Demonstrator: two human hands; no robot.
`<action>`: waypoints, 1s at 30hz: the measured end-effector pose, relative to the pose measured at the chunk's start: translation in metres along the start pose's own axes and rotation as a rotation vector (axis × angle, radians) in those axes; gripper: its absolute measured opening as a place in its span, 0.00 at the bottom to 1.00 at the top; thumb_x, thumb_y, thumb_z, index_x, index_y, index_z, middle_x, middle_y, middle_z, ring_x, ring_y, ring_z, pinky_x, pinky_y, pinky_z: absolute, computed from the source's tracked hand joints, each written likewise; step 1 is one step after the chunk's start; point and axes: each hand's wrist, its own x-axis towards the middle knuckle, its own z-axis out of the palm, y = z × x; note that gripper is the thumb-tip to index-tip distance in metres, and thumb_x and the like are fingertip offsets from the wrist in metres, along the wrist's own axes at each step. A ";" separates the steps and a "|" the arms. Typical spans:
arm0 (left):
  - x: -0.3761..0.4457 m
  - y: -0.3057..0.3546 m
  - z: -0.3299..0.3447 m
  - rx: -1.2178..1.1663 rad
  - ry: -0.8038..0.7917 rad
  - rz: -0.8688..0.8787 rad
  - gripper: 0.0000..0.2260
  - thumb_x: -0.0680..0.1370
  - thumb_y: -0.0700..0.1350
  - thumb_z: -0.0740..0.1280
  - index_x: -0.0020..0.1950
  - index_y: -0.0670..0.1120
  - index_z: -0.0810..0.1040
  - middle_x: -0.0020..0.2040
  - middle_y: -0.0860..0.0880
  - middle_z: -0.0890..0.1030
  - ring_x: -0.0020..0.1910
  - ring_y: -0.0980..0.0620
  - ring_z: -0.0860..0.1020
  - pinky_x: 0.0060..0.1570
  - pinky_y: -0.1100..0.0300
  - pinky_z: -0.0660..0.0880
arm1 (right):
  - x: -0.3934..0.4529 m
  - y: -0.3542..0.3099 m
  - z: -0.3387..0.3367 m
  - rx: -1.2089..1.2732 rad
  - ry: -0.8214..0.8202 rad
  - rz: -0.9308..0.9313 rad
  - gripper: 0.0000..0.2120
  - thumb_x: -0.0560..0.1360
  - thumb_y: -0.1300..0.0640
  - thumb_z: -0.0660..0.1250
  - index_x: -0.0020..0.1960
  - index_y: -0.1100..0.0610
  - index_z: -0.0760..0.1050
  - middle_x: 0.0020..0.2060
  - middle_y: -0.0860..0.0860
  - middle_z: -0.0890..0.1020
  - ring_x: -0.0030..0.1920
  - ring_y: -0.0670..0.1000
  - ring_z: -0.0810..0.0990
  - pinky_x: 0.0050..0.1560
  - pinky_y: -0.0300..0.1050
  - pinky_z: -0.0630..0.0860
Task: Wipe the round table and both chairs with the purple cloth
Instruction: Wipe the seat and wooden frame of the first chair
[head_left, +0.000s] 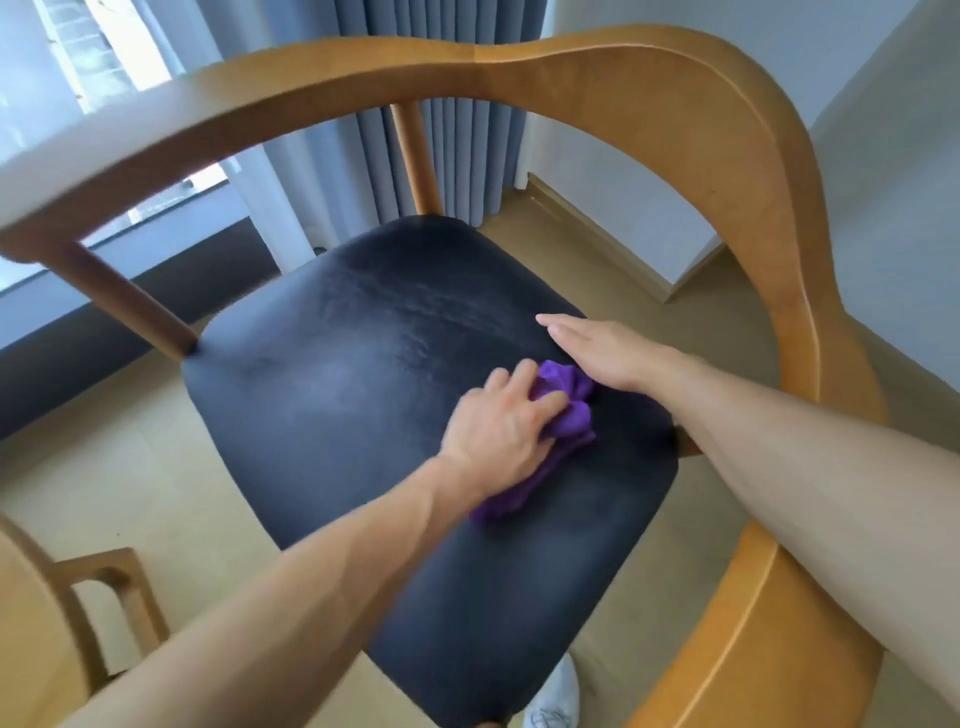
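Observation:
A wooden armchair (691, 98) with a curved back rail fills the view, and its dark padded seat (353, 364) lies below me. The purple cloth (566, 410) is bunched on the right part of the seat. My left hand (498, 421) grips the cloth from the left, fingers curled over its top. Just beyond the cloth, my right hand (597, 348) lies flat on the seat with straight fingers pointing left, its edge touching the cloth.
Part of the round table's wooden edge and frame (88, 597) shows at the bottom left. Grey curtains (452, 130) and a window stand behind the chair. A white wall corner (691, 270) is at the right. My white shoe (556, 701) is under the seat front.

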 end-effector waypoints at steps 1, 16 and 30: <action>-0.011 -0.036 -0.011 0.028 0.025 -0.054 0.14 0.78 0.58 0.64 0.60 0.54 0.77 0.58 0.46 0.72 0.50 0.42 0.73 0.34 0.53 0.68 | -0.001 0.001 0.001 -0.018 -0.008 0.002 0.23 0.85 0.44 0.44 0.79 0.43 0.59 0.78 0.40 0.60 0.78 0.46 0.57 0.78 0.46 0.52; -0.041 -0.192 -0.070 0.119 0.227 -0.732 0.11 0.81 0.47 0.60 0.62 0.46 0.73 0.60 0.36 0.70 0.55 0.32 0.71 0.47 0.38 0.74 | -0.001 -0.007 0.007 -0.174 -0.019 0.032 0.23 0.85 0.45 0.45 0.79 0.44 0.58 0.80 0.43 0.56 0.79 0.48 0.54 0.76 0.46 0.52; -0.041 0.031 -0.001 0.022 -0.071 0.279 0.13 0.82 0.50 0.59 0.65 0.56 0.74 0.60 0.48 0.72 0.53 0.44 0.71 0.41 0.52 0.66 | -0.009 -0.017 0.041 -0.211 0.073 0.065 0.22 0.85 0.50 0.48 0.79 0.43 0.58 0.81 0.52 0.51 0.81 0.50 0.48 0.79 0.50 0.49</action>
